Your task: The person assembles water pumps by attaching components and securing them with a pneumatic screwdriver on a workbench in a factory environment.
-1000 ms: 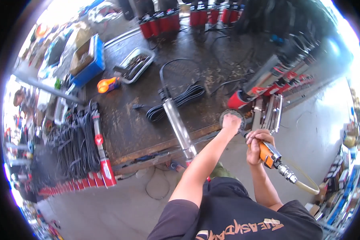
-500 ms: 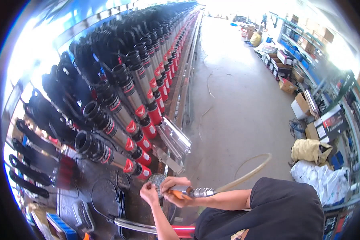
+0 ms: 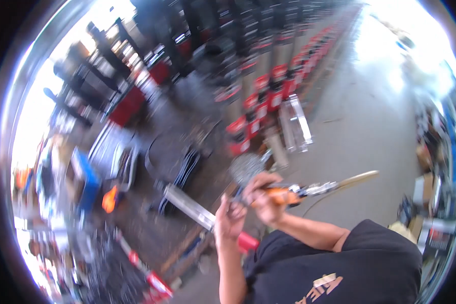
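Observation:
My right hand [image 3: 265, 201] is wrapped round an orange-and-grey air tool [image 3: 285, 195], with a pale hose [image 3: 358, 178] trailing off to the right. Close to the tool's front end, my left hand [image 3: 230, 220] has its fingers curled together; blur hides whatever is in them. A round dish [image 3: 245, 168] of small shiny pieces sits just beyond my hands. Below them, a silvery tube [image 3: 190, 209] with a red end [image 3: 248, 242] lies slanting across the table's edge, partly behind my left forearm.
Rows of red-and-black tubular units [image 3: 238, 136] line the bench [image 3: 187, 177]. Clear strips [image 3: 295, 121] lie beside them. To the left are a dark cable [image 3: 180, 172], an orange object [image 3: 110, 199] and a blue box [image 3: 86, 177]. Boxes [image 3: 423, 190] stand along the right.
The view has swung left, so the rows now sit farther right and more of the bench shows. Both hands stay close together, the right one still around the air tool.

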A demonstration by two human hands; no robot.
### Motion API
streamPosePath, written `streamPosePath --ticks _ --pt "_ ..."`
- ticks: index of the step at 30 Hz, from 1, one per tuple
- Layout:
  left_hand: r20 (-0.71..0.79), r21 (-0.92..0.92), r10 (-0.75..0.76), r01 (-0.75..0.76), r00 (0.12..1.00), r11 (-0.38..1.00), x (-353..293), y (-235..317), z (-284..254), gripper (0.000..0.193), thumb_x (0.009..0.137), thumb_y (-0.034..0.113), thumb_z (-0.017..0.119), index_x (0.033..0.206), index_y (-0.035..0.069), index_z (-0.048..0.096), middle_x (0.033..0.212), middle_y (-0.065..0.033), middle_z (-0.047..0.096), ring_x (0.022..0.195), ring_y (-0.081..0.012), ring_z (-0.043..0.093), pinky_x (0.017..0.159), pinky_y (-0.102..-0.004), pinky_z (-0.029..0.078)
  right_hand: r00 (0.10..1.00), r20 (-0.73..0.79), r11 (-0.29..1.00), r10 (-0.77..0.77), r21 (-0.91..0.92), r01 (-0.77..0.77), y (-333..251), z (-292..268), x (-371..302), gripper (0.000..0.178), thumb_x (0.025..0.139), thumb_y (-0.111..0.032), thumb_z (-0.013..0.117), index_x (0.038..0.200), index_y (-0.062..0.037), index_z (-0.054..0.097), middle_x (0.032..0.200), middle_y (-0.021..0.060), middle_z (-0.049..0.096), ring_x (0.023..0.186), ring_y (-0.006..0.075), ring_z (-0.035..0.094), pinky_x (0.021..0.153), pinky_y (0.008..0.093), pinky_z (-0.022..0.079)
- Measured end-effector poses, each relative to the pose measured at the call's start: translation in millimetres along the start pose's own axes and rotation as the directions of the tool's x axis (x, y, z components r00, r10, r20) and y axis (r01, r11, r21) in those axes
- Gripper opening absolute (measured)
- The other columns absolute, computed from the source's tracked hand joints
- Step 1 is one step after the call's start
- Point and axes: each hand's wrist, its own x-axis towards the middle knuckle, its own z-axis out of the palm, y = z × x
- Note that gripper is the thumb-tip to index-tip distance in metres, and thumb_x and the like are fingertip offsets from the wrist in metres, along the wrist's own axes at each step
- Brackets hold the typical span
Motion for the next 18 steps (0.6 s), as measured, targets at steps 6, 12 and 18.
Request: streamPosePath --ticks 6,12,18 --pt "-0.071 0.061 0.229 -0.225 0.971 0.973 -29 7 -24 0.023 0.101 0.025 0.064 0.091 0.003 0.062 0.072 -0.0023 0.055 0.059 -0.0098 0.045 0.054 -0.0249 0.037 1.0 -0.023 0.994 -0.001 0.108 0.003 21 29 -14 0.02 0.088 0.0 0.053 0.107 -0.0035 0.051 0.096 0.0136 0.056 0.069 0.0162 0.054 0.067 0.0343 0.049" --pt "-0.116 -0.056 0.241 -0.248 0.964 0.967 -47 1 -46 0.023 0.099 0.021 0.066 0.103 -0.002 0.065 0.081 -0.0074 0.064 0.064 -0.0123 0.056 0.055 -0.0242 0.042 0.996 0.073 0.998 0.057 0.033 -0.06 27 31 -25 0.021 0.088 -0.008 0.056 0.109 -0.0039 0.052 0.098 0.0116 0.054 0.071 0.0154 0.054 0.07 0.0348 0.047" --pt "-0.303 -0.152 0.116 -0.168 0.946 0.974 -49 -8 -79 0.026 0.097 0.028 0.07 0.083 0.009 0.059 0.066 0.0012 0.052 0.052 -0.0094 0.044 0.048 -0.023 0.034 0.928 0.366 0.998 0.067 -0.04 -0.056 50 25 -54 0.032 0.089 -0.004 0.064 0.117 -0.002 0.05 0.102 0.0126 0.053 0.079 0.0182 0.061 0.072 0.0358 0.054"
